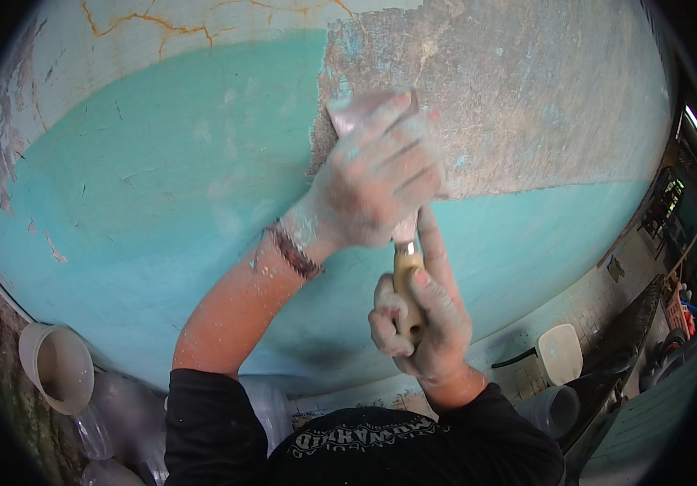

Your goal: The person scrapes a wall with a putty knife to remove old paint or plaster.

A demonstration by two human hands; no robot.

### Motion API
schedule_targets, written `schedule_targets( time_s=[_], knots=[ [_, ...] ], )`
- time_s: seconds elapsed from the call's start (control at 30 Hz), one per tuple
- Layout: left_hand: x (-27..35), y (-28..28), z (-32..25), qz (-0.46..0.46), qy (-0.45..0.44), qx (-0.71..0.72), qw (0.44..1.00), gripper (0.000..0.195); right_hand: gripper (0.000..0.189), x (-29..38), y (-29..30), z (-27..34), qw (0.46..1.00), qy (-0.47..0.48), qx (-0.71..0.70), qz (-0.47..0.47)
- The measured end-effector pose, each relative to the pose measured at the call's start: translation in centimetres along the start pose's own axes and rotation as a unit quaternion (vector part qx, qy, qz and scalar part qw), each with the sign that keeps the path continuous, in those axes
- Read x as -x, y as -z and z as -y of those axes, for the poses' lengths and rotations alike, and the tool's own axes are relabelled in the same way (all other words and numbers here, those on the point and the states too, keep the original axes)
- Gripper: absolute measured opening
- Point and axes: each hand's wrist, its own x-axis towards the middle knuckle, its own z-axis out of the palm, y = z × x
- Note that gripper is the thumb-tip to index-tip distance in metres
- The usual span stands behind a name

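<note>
A wooden-handled scraper (408, 267) is gripped in my right hand (439, 316), its metal neck pointing up the wall. My left hand (379, 176), slightly blurred and coated in pale dust, lies over a flat, dusty blade (348, 112) with its fingers across it. Whether this blade and the wooden handle are one tool cannot be told, as the left hand covers the join. Both hands are in front of a painted wall (202, 182), green and turquoise. Beside them is a rough grey patch (519, 109) of bare wall with a ragged left edge.
Orange-brown cracks run through the pale paint at the top. At lower left stand a translucent plastic tub (84, 370) and several clear containers. A white chair (559, 352), another clear tub (558, 408) and a red basket (677, 313) are at lower right.
</note>
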Motion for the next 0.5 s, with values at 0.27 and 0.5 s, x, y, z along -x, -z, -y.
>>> schedule_targets(
  time_s=[0.27,0.5],
  knots=[
    [-1.9,-0.1,2.1,-0.035,0.001,-0.025,0.999,0.015,0.067,-1.9,-0.3,1.6,0.999,0.012,-0.016,0.030],
    [-1.5,0.1,1.8,-0.033,0.005,-0.024,0.999,0.018,0.067,-1.9,-0.7,1.4,0.999,0.018,-0.005,0.041]
  ],
)
